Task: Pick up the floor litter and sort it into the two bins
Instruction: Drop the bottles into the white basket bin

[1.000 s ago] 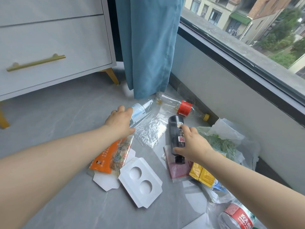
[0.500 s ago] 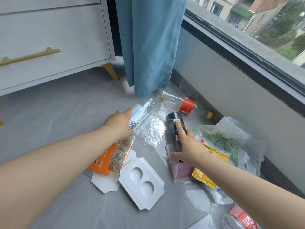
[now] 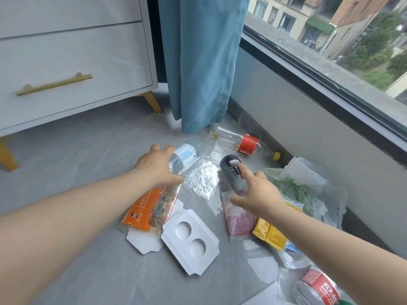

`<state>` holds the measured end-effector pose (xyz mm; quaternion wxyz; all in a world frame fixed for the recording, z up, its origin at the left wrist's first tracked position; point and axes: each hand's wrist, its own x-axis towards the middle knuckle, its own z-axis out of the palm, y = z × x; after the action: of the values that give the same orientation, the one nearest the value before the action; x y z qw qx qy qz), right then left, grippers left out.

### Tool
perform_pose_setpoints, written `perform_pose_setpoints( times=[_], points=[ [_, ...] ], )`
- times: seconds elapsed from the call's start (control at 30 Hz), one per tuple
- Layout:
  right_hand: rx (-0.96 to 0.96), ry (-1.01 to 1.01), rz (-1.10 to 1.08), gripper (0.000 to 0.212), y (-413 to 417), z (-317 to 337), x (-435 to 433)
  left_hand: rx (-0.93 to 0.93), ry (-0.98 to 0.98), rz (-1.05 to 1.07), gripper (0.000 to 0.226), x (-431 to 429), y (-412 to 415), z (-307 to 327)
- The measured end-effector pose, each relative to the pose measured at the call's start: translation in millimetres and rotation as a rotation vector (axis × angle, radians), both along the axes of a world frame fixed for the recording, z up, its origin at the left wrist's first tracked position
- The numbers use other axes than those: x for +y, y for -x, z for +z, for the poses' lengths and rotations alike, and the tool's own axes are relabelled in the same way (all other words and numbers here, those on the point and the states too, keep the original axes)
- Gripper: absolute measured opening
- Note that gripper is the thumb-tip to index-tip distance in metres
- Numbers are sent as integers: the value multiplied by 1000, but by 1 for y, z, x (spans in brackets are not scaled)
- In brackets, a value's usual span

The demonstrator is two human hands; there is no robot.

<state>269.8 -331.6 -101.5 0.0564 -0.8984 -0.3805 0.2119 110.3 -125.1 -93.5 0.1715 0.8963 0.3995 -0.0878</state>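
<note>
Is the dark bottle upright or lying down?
Lying down: the dark plastic bottle stretches flat across the litter, gripped by the right hand.

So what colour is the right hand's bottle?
The bottle is black; head view shows it best.

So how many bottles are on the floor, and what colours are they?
Red-label clear bottles: 2
Blue-label clear bottle: 1
Black bottle: 1
Total: 4 bottles
</note>
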Motion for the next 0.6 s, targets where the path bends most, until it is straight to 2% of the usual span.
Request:
perform_pose_setpoints(
  times=[0.17,0.33,0.6],
  points=[
    [-40,-47,-20,73,3,18,-8,-7,-73,-55,77,-6,2,19],
    [-62,-121,-21,74,12,44,-19,-40,-107,-48,70,-21,10,42],
    [-138,-253,10,45,21,113,-38,-44,-65,-13,60,-56,30,92]
  ],
)
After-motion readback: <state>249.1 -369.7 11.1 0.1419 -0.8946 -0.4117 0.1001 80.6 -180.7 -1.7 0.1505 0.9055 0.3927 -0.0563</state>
